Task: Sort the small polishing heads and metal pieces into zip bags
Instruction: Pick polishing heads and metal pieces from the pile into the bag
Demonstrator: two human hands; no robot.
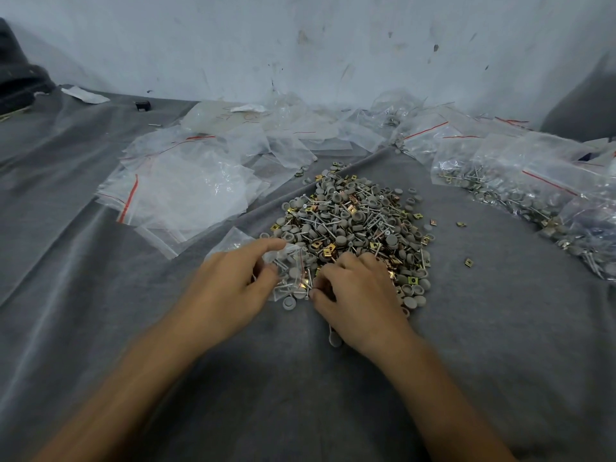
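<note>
Zip bag [289, 272] pinched by L hand [233, 288]; R hand [358, 298] curled on pile [353, 221], hold unclear.

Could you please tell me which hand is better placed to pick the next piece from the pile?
The right hand: its fingers are curled at the near edge of the pile, while the left hand holds the small zip bag.

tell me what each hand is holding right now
Left hand: grips the small zip bag, partly filled.
Right hand: fingers curled into the pile of parts; whether they pinch a piece cannot be told.
</note>
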